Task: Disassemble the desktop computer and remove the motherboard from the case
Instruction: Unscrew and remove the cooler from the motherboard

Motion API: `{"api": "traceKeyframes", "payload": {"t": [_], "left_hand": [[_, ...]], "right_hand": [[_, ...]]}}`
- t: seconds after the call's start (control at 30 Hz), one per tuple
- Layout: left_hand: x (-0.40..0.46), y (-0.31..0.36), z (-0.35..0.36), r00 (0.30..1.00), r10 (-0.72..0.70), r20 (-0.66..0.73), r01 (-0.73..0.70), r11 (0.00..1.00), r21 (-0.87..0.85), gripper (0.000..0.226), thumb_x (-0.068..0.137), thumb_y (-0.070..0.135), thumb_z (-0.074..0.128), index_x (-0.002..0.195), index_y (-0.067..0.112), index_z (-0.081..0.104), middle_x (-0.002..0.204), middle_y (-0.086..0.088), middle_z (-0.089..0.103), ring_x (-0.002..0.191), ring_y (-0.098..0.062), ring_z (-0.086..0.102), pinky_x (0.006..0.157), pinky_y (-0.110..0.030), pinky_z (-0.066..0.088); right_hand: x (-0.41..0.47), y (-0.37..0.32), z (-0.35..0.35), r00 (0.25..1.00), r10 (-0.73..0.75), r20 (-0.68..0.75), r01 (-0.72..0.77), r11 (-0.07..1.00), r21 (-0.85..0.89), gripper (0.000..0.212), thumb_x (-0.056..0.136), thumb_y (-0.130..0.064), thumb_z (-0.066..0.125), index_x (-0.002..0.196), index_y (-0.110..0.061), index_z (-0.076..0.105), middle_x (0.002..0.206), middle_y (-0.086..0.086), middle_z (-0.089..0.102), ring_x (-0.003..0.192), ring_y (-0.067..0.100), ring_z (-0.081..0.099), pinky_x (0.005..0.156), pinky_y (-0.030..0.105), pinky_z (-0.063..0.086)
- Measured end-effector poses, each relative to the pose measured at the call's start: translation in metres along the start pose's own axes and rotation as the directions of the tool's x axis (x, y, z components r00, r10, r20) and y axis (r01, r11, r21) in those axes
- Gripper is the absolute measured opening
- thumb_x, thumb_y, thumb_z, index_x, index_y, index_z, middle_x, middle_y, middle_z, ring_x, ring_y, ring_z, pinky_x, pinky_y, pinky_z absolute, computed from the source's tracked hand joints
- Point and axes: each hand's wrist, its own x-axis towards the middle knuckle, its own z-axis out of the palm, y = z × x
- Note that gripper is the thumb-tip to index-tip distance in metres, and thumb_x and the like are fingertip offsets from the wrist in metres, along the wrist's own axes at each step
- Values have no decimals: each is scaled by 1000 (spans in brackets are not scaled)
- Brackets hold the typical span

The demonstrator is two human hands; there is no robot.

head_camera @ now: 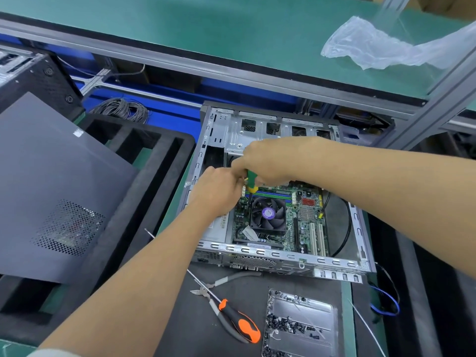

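**Both hands at the board's far corner, screwdriver upright**

The open case (358, 228) lies flat on the black mat, and everything here is placed from it. Inside, the motherboard (306, 217) sits on the case floor, its black cooler fan (268, 213) near the middle and a black cable (346, 225) looping along the right wall. At the far end of the case, the metal drive cage (231, 132) shows its bays with nothing visible in them.

The right hand (268, 158) is curled round the green-and-yellow screwdriver (251, 181), held upright over the board's far left corner. The left hand (219, 191) is right beside it, fingers bent in toward the shaft; whether they actually pinch anything I cannot tell.

Just in front of the case, a metal tray (332, 331) holds a scatter of small dark screws (286, 324). Left of that tray lie the pliers (221, 282) and an orange-and-black screwdriver (239, 320), crossing each other. Left of the case, the grey side panel (56, 189) rests across a black foam tray (159, 161). Beyond the case, on the green shelf, lies a crumpled plastic bag (373, 45).
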Motion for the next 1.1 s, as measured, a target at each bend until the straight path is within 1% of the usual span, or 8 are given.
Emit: {"api": "traceKeyframes", "payload": {"t": [0.13, 0.23, 0.43, 0.57, 0.67, 0.9, 1.0, 1.1], "left_hand": [[1, 2, -1, 1000, -17, 8, 17, 1000, -1, 24, 99, 20, 32, 79, 20, 45, 69, 1, 50, 64, -27, 43, 75, -38, 36], [1, 2, -1, 1000, -22, -4, 22, 1000, 7, 23, 97, 18, 34, 77, 18, 44, 70, 0, 51, 65, -27, 43, 73, -37, 33], [-1, 3, -4, 1000, -13, 0, 13, 999, 39, 25, 97, 18, 36, 80, 13, 54, 69, -2, 49, 66, -29, 41, 66, -32, 18], [-1, 3, -4, 1000, 0, -4, 0, 1000, 27, 24, 98, 19, 36, 79, 17, 51, 77, -6, 62, 66, -28, 43, 67, -34, 23], [1, 3, -3, 1000, 4, 16, -5, 997, 78, 30, 99, 22, 29, 97, 17, 59, 79, -3, 62, 67, -25, 46, 70, -32, 27], [0, 2, -4, 1000, 12, -27, -12, 1000, -18, 19, 92, 17, 43, 94, 15, 62, 87, -5, 67, 75, -32, 57, 65, -33, 26], [-1, 2, -5, 999, 30, -39, -35, 991, -128, 12, 87, 25, 49, 92, 17, 57, 80, 3, 59, 77, -28, 57, 63, -35, 37], [-3, 2, -7, 996, 87, -37, -93, 970, -225, 14, 85, 35, 55, 91, 23, 55, 81, 8, 58, 78, -19, 55, 66, -37, 45]], "right_hand": [[-3, 4, -2, 965, 256, 49, -261, 954, 146, 51, 89, -64, 53, 107, -17, 45, 80, -3, 34, 76, 23, 52, 56, 33, 35], [-1, 2, -5, 943, 305, 136, -312, 949, 34, 61, 96, -63, 36, 85, -5, 50, 81, 4, 45, 68, 21, 51, 53, 33, 37], [-4, -3, 2, 993, -93, -69, 71, 959, -274, 35, 96, -34, 57, 128, -23, 50, 113, 8, 55, 105, 31, 58, 67, 37, 43], [-1, 1, 6, 981, 171, -90, -153, 972, 176, 53, 83, -53, 70, 119, -19, 50, 97, 2, 46, 82, 24, 55, 55, 31, 35], [-2, 5, 9, 950, 306, -57, -269, 899, 346, 53, 87, -69, 50, 105, -19, 46, 87, 2, 40, 69, 18, 49, 52, 31, 34], [-7, 6, 22, 958, -44, -283, 75, 992, 100, 25, 90, -9, 61, 108, -19, 46, 105, -2, 52, 92, 23, 46, 79, 39, 42], [-8, 8, 25, 946, 90, -311, 22, 940, 339, 29, 85, -6, 66, 107, -19, 50, 98, -3, 52, 90, 22, 47, 64, 32, 34], [-9, 6, 27, 958, 183, -221, -18, 808, 589, 26, 90, -29, 67, 108, -20, 49, 104, -1, 50, 94, 20, 48, 71, 32, 36]]}}
